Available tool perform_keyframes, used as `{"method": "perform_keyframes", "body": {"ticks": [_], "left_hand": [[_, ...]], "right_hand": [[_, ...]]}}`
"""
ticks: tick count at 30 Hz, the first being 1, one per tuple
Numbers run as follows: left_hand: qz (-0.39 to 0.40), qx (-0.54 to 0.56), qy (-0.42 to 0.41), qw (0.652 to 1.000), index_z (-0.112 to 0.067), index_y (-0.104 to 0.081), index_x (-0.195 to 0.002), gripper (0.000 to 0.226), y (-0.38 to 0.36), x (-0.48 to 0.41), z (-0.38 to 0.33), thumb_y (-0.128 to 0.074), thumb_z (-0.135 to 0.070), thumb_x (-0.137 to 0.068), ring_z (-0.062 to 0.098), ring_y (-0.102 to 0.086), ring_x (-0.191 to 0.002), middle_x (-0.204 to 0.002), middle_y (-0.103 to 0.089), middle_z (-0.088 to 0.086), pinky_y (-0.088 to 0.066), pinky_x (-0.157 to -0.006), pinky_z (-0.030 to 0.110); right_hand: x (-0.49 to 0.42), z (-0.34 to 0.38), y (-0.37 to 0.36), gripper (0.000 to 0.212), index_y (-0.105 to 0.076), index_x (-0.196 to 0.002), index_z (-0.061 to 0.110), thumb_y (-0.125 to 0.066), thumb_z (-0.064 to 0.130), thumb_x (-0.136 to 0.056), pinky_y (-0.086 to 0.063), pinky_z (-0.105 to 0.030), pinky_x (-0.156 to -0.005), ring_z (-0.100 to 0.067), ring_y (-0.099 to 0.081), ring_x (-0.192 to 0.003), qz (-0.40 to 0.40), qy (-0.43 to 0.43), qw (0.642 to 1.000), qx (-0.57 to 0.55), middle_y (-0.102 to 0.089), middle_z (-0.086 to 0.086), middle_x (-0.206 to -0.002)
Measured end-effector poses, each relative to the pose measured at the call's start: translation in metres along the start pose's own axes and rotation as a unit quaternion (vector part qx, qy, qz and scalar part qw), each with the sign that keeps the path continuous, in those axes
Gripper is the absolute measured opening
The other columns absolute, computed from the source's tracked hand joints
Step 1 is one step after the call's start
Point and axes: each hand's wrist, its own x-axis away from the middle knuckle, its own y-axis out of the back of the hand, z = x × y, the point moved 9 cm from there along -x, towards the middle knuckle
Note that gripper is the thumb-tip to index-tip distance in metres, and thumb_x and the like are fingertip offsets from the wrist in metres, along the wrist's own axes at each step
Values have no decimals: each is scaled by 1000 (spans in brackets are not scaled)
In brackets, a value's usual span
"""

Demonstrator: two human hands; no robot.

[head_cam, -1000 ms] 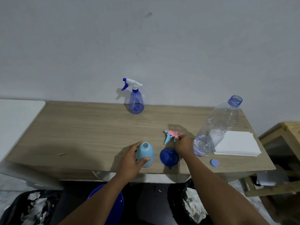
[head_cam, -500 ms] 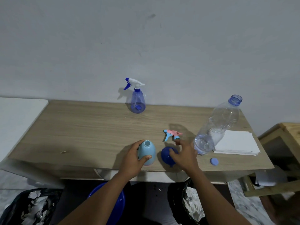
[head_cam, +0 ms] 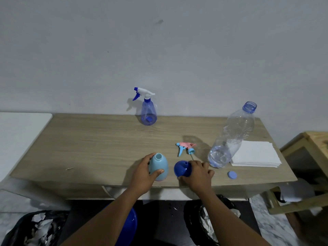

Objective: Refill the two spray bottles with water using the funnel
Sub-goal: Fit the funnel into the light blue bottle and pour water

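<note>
Two hands: both at the near edge of the wooden table (head_cam: 88,139), each wrapped around one object.
Left hand (head_cam: 143,176): curled around the light blue spray bottle (head_cam: 158,167), thumb across its front and fingers behind it; the grip is closed on the bottle body.
Light blue spray bottle: upright, its neck open with no sprayer on it, standing near the table's front edge.
Right hand (head_cam: 197,174): closed on the dark blue funnel (head_cam: 182,169), fingers over its rim; the funnel is tilted with its spout pointing up and away, just right of the open bottle and apart from it.
Pink and blue sprayer head (head_cam: 186,148): lying on its side on the table behind the funnel.
Dark blue spray bottle (head_cam: 148,111): upright at the far edge by the wall, sprayer on.
Clear water bottle (head_cam: 230,139): uncapped, right of the funnel, some water in its lower part.
Blue cap (head_cam: 232,174): flat on the table near the water bottle's base.
White paper stack (head_cam: 257,155): right of the water bottle.
</note>
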Motion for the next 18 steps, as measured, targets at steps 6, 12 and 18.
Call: {"method": "perform_keyframes", "body": {"ticks": [6, 12, 18], "left_hand": [[-2, -6, -16, 1000, -29, -53, -131, 62, 0, 1, -8, -82, -25, -76, -6, -55, -108, -125, -59, -13, -51, -90, 24], [-3, -1, -19, 1000, -33, -52, -128, 61, 0, 1, -8, -82, -20, -76, 0, -55, -111, -124, -59, -15, -44, -90, 11], [-6, -5, -17, 1000, -32, -53, -128, 60, 0, 1, -9, -81, -23, -76, 6, -57, -111, -124, -61, -13, -45, -89, 17]], "right_hand": [[14, 17, 15, 70, -48, -119, 40, -72, 56, -55, -30, -35, -100, -12, -43, -116, -45, 54, 971, -230, -51, 11, -116], [25, 47, 47, 72, -51, -134, 26, -79, 18, -68, -50, -17, -90, 1, -55, -112, -68, 104, 893, -433, -47, 5, -131], [24, 70, 72, 65, -45, -108, 35, -82, 19, -56, -54, -21, -81, -14, -63, -101, -66, 136, 885, -440, -55, 3, -118]]}}
